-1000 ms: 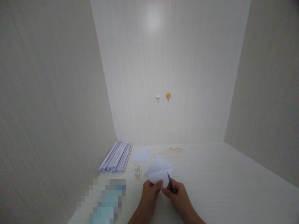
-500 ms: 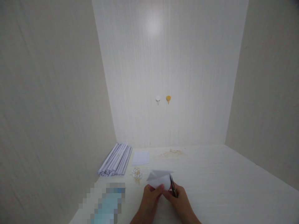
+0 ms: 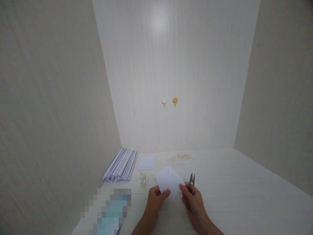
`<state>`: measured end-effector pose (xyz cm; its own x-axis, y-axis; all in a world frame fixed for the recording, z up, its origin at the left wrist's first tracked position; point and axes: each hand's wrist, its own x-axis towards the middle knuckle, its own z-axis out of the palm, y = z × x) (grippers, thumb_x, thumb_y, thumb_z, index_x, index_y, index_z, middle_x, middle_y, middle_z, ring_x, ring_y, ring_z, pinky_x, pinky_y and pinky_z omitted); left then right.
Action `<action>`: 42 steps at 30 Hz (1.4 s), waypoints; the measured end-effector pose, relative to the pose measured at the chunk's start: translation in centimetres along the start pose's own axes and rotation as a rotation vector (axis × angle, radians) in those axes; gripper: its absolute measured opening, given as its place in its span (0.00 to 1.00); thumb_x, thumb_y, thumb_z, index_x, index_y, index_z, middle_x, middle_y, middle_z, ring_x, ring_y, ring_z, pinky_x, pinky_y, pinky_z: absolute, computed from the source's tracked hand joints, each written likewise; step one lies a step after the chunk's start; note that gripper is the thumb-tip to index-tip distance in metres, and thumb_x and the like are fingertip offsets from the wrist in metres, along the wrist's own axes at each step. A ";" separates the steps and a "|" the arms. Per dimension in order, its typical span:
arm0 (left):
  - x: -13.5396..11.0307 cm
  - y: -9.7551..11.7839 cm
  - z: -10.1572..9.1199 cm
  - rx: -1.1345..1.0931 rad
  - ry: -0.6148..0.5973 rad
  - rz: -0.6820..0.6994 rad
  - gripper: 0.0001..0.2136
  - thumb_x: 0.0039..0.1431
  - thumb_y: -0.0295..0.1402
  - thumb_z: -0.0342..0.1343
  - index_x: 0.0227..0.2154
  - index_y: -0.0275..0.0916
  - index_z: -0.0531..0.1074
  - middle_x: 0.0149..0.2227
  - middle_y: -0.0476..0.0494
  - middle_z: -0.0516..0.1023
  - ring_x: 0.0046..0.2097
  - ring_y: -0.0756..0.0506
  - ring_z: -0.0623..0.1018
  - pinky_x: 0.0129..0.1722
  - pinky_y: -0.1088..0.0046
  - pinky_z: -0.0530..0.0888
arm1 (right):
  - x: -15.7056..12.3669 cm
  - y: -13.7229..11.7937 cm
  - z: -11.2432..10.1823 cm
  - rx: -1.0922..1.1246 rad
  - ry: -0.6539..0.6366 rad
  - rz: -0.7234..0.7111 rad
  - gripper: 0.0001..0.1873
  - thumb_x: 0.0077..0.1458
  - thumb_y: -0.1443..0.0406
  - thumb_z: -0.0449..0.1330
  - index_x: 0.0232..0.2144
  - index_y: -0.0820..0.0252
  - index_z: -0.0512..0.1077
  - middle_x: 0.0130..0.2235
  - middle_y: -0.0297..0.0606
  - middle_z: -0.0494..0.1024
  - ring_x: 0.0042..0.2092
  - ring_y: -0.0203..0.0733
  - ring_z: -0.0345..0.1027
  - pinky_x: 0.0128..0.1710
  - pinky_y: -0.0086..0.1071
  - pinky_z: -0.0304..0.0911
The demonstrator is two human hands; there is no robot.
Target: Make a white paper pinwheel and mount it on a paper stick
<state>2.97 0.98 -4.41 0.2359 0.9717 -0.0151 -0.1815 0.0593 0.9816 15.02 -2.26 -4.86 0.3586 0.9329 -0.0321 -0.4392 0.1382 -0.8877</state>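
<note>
A white square of paper (image 3: 169,180) with a centre crease is held up just above the pale table (image 3: 232,189), one corner pointing away. My left hand (image 3: 154,199) pinches its near left edge. My right hand (image 3: 193,200) pinches its right edge with thumb and finger, while the other fingers hold small metal snips (image 3: 191,181), blades pointing up and slightly apart.
A bundle of rolled white paper tubes (image 3: 121,165) lies at the back left. Beside it are a small stack of white sheets (image 3: 147,162) and a little paper flower (image 3: 143,179). Scraps (image 3: 179,157) lie near the back wall, which carries two hooks (image 3: 169,101). A blurred blue patch (image 3: 110,212) sits at the near left.
The paper was folded and held close between both hands; now it is opened out flat into a diamond. My right hand has moved right, and the snips now point up, clear of the paper.
</note>
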 end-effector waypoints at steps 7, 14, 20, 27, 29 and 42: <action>-0.6 0.0 0.5 -0.140 0.003 0.007 0.14 0.34 0.29 0.60 0.30 0.32 0.73 0.31 0.39 0.76 0.34 0.42 0.74 0.36 0.68 0.68 | -0.3 0.1 0.3 -0.139 -0.120 0.019 0.17 0.34 0.57 0.61 0.19 0.60 0.57 0.12 0.19 0.47 0.14 0.24 0.38 0.13 0.23 0.33; -0.7 0.6 0.6 -0.314 0.010 -0.024 0.12 0.35 0.27 0.59 0.28 0.33 0.73 0.29 0.43 0.77 0.33 0.44 0.74 0.36 0.69 0.68 | -0.8 -0.2 0.6 -0.344 -0.265 -0.027 0.15 0.39 0.56 0.56 0.17 0.60 0.57 0.13 0.21 0.48 0.15 0.25 0.38 0.14 0.24 0.34; -0.6 0.3 0.5 -0.336 -0.019 -0.009 0.11 0.34 0.27 0.59 0.26 0.31 0.73 0.27 0.42 0.77 0.31 0.44 0.74 0.34 0.68 0.68 | -0.7 -0.4 0.5 -0.479 -0.290 -0.137 0.12 0.39 0.61 0.56 0.15 0.61 0.57 0.14 0.23 0.48 0.18 0.27 0.40 0.16 0.25 0.36; -0.6 0.5 0.6 -0.330 -0.021 -0.009 0.12 0.35 0.29 0.59 0.28 0.31 0.73 0.27 0.42 0.76 0.32 0.44 0.74 0.35 0.68 0.68 | -0.8 -0.2 0.5 -0.528 -0.370 -0.169 0.12 0.40 0.62 0.55 0.15 0.60 0.56 0.15 0.24 0.49 0.19 0.28 0.41 0.18 0.26 0.38; -0.5 0.4 0.6 -0.307 0.004 -0.003 0.12 0.34 0.29 0.59 0.27 0.31 0.73 0.26 0.42 0.76 0.31 0.44 0.74 0.35 0.68 0.68 | -0.8 -0.3 0.6 -0.563 -0.375 -0.189 0.11 0.40 0.63 0.55 0.16 0.60 0.56 0.15 0.24 0.49 0.19 0.29 0.42 0.18 0.26 0.38; -0.2 -0.3 0.7 -0.250 0.113 -0.006 0.13 0.31 0.32 0.61 0.25 0.31 0.73 0.25 0.41 0.76 0.30 0.43 0.74 0.32 0.68 0.68 | -0.7 -0.2 0.6 -0.644 -0.326 -0.281 0.10 0.39 0.65 0.54 0.15 0.59 0.55 0.18 0.26 0.54 0.22 0.31 0.47 0.21 0.26 0.46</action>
<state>3.66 0.64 -4.53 0.1320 0.9897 -0.0555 -0.4143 0.1059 0.9040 14.34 -2.69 -4.38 0.0814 0.9558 0.2825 0.2335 0.2573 -0.9377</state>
